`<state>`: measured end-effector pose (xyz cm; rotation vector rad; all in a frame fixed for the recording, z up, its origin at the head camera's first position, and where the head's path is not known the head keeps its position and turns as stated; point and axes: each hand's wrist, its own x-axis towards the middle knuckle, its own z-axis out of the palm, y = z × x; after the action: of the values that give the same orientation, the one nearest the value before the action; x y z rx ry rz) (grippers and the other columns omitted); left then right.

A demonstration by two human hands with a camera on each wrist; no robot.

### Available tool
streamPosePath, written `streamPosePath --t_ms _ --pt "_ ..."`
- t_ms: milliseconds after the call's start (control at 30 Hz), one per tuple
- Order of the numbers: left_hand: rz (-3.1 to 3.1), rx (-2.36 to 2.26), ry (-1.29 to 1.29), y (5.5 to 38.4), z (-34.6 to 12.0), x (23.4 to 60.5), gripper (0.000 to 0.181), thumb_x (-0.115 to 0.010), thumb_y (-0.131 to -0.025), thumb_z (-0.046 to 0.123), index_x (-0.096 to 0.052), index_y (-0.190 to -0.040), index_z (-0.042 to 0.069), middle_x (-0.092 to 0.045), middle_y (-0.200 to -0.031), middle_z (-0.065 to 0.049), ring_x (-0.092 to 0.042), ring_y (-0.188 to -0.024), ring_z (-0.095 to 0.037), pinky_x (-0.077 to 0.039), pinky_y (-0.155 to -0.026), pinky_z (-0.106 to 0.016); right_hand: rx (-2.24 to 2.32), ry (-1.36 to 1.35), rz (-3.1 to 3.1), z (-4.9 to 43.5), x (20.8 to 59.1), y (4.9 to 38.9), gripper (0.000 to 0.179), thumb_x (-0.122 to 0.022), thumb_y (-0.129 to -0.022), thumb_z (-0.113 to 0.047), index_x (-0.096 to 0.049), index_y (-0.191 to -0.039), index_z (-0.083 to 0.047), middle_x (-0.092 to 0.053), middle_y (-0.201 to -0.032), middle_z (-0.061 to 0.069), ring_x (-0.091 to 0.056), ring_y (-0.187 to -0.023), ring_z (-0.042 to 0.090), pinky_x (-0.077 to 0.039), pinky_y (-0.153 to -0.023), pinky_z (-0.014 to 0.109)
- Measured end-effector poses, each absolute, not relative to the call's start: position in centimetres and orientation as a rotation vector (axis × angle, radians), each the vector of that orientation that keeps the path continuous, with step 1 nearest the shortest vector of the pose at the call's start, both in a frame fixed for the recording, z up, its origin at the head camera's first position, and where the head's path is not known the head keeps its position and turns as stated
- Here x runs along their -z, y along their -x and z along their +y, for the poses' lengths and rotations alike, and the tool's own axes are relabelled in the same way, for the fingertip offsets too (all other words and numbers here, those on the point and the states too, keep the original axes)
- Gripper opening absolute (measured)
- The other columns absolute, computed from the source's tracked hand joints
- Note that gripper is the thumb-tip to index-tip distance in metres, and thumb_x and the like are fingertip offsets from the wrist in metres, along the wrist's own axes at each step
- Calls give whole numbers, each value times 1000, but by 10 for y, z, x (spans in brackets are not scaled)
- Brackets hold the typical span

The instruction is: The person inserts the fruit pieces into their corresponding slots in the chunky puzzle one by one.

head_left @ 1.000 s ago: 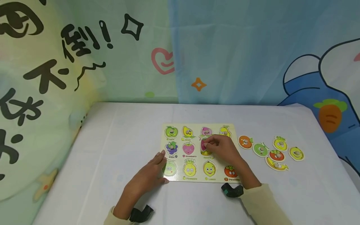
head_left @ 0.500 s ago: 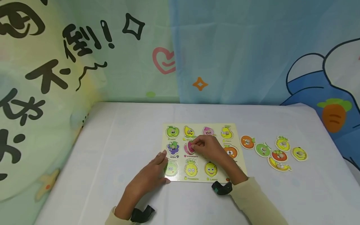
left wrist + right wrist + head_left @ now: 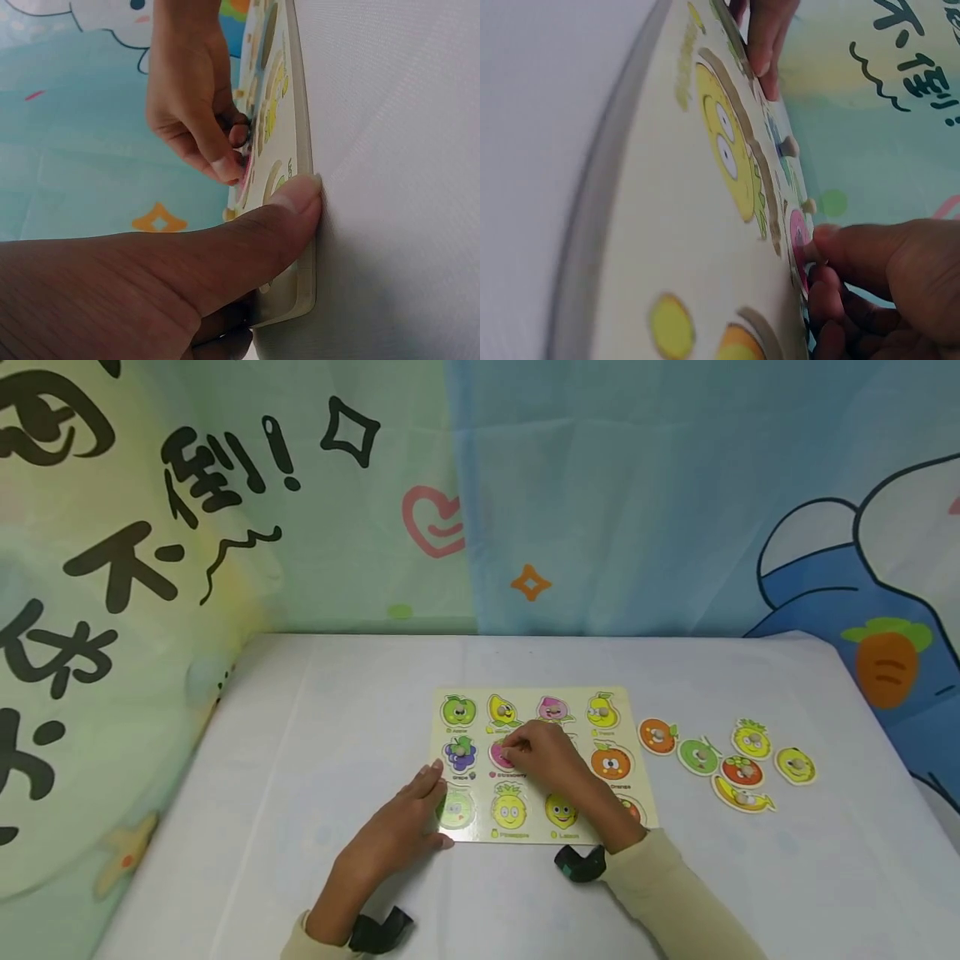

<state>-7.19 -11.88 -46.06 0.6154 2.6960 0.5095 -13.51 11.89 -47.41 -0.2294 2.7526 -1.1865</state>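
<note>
A pale yellow fruit puzzle board (image 3: 482, 793) lies on the white table. My left hand (image 3: 397, 818) rests at its near-left corner, fingers against the left side, thumb (image 3: 296, 196) on the near edge. My right hand (image 3: 551, 760) pinches the knob of a pink strawberry puzzle piece (image 3: 799, 238) between thumb and fingertips. That piece lies at the strawberry slot in the middle row; whether it is fully seated I cannot tell. Knobbed apple (image 3: 458, 711), grape (image 3: 459, 753) and pear (image 3: 602, 710) pieces sit in the board. My right hand hides the slot beside the strawberry.
Right of the board lie several loose pieces: orange (image 3: 657, 737), green melon (image 3: 698, 757), pineapple (image 3: 752, 739), tomato-like persimmon (image 3: 741, 771), lemon (image 3: 795, 766) and banana (image 3: 738, 795). The persimmon and banana lie close together. A printed cloth backdrop (image 3: 637, 510) stands behind the table.
My right hand has carried the strawberry piece left, from above the neighbouring slot to the strawberry slot. The piece looked tilted before and now lies flatter. My left hand has stayed on the corner.
</note>
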Motion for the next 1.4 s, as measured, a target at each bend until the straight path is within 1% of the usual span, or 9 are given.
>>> streamPosePath --t_ms 200,467,667,933,1167,1400 --pt "2691 -513 -610 72 -119 462 82 -85 -75 22 -45 -143 -2 -25 -158 -10 -23 -144 -29 -31 -111 -43 1124 244 2830 114 475 132 9 -73 -87 -13 -76 -92 -6 -61 -83 -1 -53 -73 14 -47 -64 28" --pt "2689 -507 -612 72 -118 462 81 -84 -76 22 -46 -142 -2 -25 -158 -10 -23 -144 -29 -31 -111 -43 1143 194 2846 113 474 128 10 -74 -87 -13 -76 -92 -6 -63 -85 1 -55 -75 14 -49 -67 29" --pt "2693 -502 -630 72 -118 462 81 -85 -75 22 -46 -142 -3 -26 -157 -11 -24 -143 -30 -32 -111 -43 1160 163 2845 112 475 128 10 -75 -86 -12 -76 -93 -5 -64 -87 2 -55 -75 14 -49 -67 28" --pt "2694 -506 -631 72 -119 461 82 -85 -75 22 -45 -143 -2 -25 -158 -11 -23 -144 -29 -30 -112 -44 1118 112 2829 108 468 127 9 -73 -88 -12 -76 -93 -5 -61 -85 2 -54 -76 16 -48 -68 30" --pt "2684 -517 -595 71 -118 460 81 -85 -75 20 -45 -143 -2 -25 -158 -9 -22 -144 -29 -30 -111 -43 1112 141 2803 105 467 127 8 -71 -89 -10 -75 -93 -4 -57 -83 1 -53 -74 15 -47 -65 27" --pt "2696 -511 -613 72 -119 461 82 -85 -75 21 -45 -143 -1 -25 -158 -9 -23 -144 -29 -30 -111 -43 1141 161 2824 112 471 127 11 -72 -89 -14 -76 -97 -7 -62 -88 1 -54 -76 15 -48 -68 29"
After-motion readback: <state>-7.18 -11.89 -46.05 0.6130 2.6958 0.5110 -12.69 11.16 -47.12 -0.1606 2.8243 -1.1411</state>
